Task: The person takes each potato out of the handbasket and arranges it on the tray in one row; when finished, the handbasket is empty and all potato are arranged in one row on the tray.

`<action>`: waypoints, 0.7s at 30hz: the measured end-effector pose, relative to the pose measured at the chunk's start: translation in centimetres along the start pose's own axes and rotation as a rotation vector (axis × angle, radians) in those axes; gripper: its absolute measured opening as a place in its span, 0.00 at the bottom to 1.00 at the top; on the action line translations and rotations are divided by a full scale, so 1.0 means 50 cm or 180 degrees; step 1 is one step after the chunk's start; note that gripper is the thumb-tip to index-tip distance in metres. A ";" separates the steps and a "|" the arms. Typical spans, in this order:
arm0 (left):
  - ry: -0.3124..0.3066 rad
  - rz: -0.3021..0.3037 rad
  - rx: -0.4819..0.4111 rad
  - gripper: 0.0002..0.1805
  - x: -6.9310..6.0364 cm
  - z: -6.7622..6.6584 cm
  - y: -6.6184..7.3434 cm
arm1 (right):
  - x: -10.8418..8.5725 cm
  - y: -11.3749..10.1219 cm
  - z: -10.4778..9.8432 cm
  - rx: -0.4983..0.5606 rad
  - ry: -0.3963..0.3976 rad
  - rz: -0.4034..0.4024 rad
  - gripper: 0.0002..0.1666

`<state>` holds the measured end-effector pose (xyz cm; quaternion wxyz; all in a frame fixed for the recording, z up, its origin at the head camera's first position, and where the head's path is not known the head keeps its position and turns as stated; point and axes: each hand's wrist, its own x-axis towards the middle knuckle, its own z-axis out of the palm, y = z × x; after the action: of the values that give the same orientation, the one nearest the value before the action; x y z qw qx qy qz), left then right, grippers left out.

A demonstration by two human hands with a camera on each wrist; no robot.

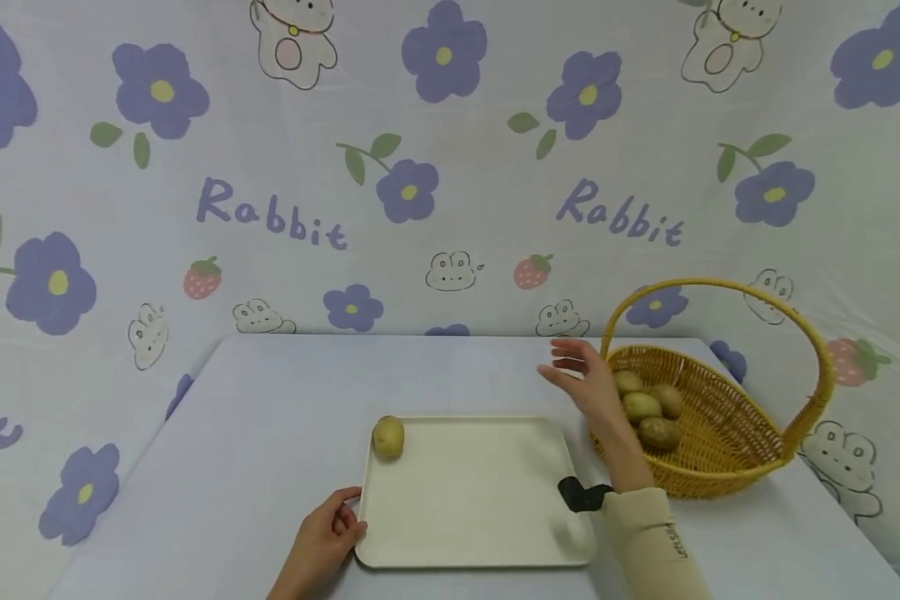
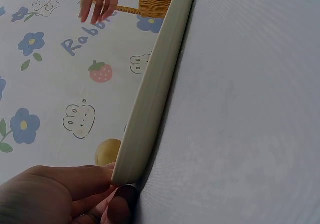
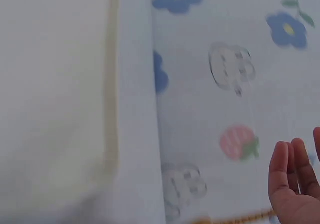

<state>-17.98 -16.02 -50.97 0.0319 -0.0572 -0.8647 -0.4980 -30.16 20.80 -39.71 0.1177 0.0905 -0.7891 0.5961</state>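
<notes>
- A Rabbit cloth hangs behind a white table.
- The left hand pinches the tray at 8 o'clock.
- One potato sits in the tray's 10 o'clock corner.
- The right hand, loosely bent, holds nothing; it's nearer the basket potatoes, at its 4 o'clock.
- The front one lies long, 9 to 3.
</notes>
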 end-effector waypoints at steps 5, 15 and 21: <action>0.0034 -0.0014 0.0015 0.21 0.001 -0.007 -0.001 | -0.009 0.005 -0.106 -0.0159 0.0419 0.0055 0.32; 0.0046 -0.0020 -0.0035 0.21 0.005 -0.013 0.003 | 0.030 0.021 -0.247 -0.0296 0.0734 0.0387 0.29; -0.0025 0.0092 -0.0086 0.22 0.001 -0.004 0.004 | 0.043 0.044 -0.292 -0.0205 0.0977 0.0518 0.23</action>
<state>-17.99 -16.10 -50.69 0.0349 -0.0721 -0.8571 -0.5089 -31.72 35.45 -37.28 0.1909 -0.0696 -0.7852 0.5849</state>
